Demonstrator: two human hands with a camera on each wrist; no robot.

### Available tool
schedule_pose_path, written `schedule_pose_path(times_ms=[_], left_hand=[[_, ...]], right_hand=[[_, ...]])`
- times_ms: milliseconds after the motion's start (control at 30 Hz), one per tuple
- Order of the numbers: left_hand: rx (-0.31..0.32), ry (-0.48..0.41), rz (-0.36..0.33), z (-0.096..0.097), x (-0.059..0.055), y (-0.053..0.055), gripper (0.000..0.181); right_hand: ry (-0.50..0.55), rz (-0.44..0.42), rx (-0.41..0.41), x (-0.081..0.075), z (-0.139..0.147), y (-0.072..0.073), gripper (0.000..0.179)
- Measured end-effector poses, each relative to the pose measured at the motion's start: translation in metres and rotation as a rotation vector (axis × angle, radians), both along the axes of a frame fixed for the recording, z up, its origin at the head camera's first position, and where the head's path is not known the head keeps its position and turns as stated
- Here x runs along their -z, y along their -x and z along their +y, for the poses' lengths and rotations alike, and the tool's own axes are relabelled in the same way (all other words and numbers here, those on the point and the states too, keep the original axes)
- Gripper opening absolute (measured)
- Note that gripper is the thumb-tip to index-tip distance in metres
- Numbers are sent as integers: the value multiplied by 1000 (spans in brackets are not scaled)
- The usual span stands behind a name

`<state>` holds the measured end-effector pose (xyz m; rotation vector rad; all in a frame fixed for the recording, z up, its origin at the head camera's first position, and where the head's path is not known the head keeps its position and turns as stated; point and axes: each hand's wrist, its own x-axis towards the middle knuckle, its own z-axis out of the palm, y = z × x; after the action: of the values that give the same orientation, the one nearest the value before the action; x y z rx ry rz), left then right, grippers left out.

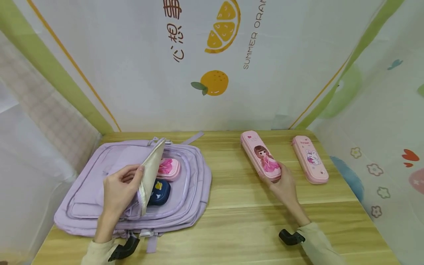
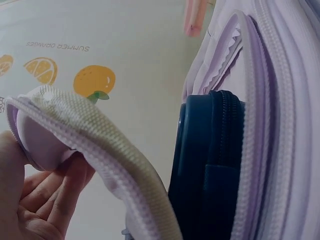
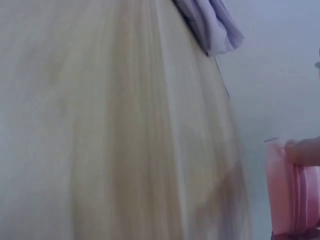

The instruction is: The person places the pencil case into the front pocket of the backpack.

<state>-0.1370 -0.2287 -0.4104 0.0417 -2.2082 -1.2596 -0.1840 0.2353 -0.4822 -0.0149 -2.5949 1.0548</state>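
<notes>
A lilac backpack (image 1: 99, 206) lies flat on the wooden table at the left. My left hand (image 1: 120, 187) grips its front flap (image 1: 150, 173) and holds it lifted, fingers curled on the flap edge (image 2: 95, 145). Inside lie a pink case (image 1: 169, 168) and a dark blue case (image 1: 159, 192), seen close as the dark blue case (image 2: 210, 165). My right hand (image 1: 281, 182) grips the near end of a long pink pencil case with a doll picture (image 1: 261, 156); a fingertip (image 3: 302, 150) touches the pink case (image 3: 292, 195).
A second pink pencil case with a rabbit picture (image 1: 310, 159) lies to the right near the table's right edge. A printed backdrop with oranges (image 1: 213, 82) stands behind the table. Bare wood (image 1: 232, 228) stretches between the backpack and the cases.
</notes>
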Motion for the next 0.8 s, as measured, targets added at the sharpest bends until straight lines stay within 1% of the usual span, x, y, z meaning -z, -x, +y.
schedule_pose_path(times_ms=[100,267,400,567,700,800], left_hand=[[3,-15,25,1,0,1,9],[17,-29,48,2,2,2,9],[27,-25,52,3,1,2,10],[26,-19,50,1,0,2,9],[22,-25,67,1,2,2,9],[14,-30,82,1,3,3,8]], right_hand=[[-3,41,-41,-2,-7,3,80],[-11,68,-126,-4,-16,8,82],[0,106,-181,-3,-25,11,81],[22,160,-253,-2,-37,11,79],[34,151,-299,-2,-48,9,80],[58,114,-339,-3,-56,7,81]])
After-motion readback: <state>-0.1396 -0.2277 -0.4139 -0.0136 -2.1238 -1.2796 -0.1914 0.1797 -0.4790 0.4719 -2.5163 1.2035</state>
